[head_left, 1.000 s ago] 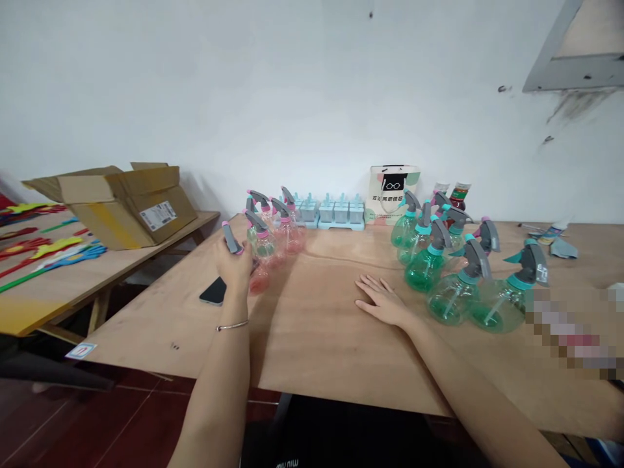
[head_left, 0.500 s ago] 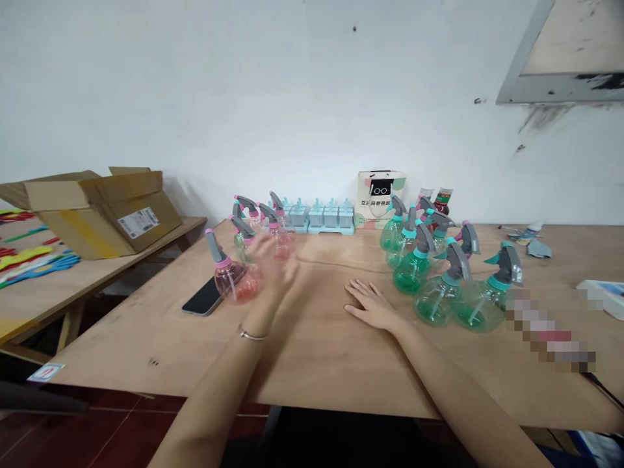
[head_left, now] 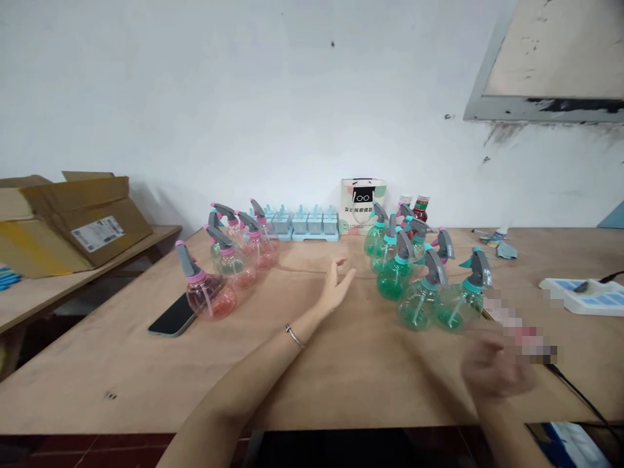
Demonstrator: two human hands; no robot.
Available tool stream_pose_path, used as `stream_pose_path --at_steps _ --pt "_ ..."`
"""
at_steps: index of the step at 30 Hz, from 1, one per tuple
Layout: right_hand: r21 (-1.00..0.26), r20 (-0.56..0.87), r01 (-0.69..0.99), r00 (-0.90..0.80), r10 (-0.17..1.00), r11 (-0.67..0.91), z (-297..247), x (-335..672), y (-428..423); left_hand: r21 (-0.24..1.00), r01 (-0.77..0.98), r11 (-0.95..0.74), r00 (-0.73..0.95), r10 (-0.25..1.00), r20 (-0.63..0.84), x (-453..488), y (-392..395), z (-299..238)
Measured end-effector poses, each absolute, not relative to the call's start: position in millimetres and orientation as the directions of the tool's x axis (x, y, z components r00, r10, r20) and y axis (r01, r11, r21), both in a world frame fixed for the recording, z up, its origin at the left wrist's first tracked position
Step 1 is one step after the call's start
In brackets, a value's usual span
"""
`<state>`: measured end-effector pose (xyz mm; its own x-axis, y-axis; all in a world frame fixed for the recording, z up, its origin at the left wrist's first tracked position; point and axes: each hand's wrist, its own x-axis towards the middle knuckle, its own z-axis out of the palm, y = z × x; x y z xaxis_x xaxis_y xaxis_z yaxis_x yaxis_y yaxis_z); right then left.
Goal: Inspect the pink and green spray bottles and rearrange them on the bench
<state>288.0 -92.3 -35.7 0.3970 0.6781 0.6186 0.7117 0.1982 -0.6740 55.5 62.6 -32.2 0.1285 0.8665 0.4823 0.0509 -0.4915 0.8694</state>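
My left hand is over the middle of the table, thumb apart from the fingers and nothing in it. To its left stand several spray bottles; the nearest, a pink-collared spray bottle with pinkish liquid, is beside a black phone. Several more stand to its right, among them a teal-collared spray bottle with green liquid. Motion smears my right hand, near the table's front right, so its fingers cannot be made out. It is closest to a pixelated object and the front-right spray bottle.
Light blue popsicle molds and a paper bag stand along the wall. A white power strip lies at the right, with a black cable nearer the front edge. An open cardboard box sits on the left table.
My left hand has moved right, away from the pink-collared bottles, to the table's middle. My right hand has lifted from the tabletop and swung right. The view has turned slightly right.
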Motion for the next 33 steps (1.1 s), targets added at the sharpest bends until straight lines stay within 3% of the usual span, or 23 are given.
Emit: stream_pose_path --at_steps 2,3,4,9,14,18,23,28,33 --pt "-0.694 0.689 0.689 0.552 0.470 0.208 -28 323 -86 0.866 0.073 -0.494 0.186 0.860 0.475 64 53 -39" --pt "-0.720 0.694 0.645 0.674 0.253 0.257 -26 336 -80 0.852 0.075 -0.518 0.215 0.843 0.494 69 47 -41" --pt "-0.742 0.666 0.607 0.718 0.203 0.287 -25 347 -73 0.829 0.066 -0.555 0.245 0.815 0.525 75 40 -41" --pt "-0.881 0.470 0.397 0.678 0.566 0.256 -42 358 -45 0.734 -0.001 -0.679 0.438 0.659 0.611 108 8 -23" --pt "-0.887 0.431 0.400 0.536 0.726 0.232 -57 337 -47 0.787 0.027 -0.616 0.508 0.687 0.520 121 -15 -5" --pt "-0.853 0.462 0.449 0.412 0.785 0.266 -63 307 -53 0.840 0.090 -0.535 0.416 0.787 0.456 105 -27 -6" --pt "-0.777 0.546 0.470 0.173 0.820 0.418 -67 256 -49 0.848 0.020 -0.529 0.169 0.838 0.519 56 -29 -14" --pt "-0.740 0.555 0.415 -0.068 0.829 0.530 -63 209 -22 0.883 0.048 -0.466 0.237 0.864 0.443 -9 -15 -8" --pt "-0.762 0.531 0.329 -0.176 0.829 0.558 -66 179 8 0.909 0.028 -0.415 0.200 0.894 0.402 -46 -2 -6"
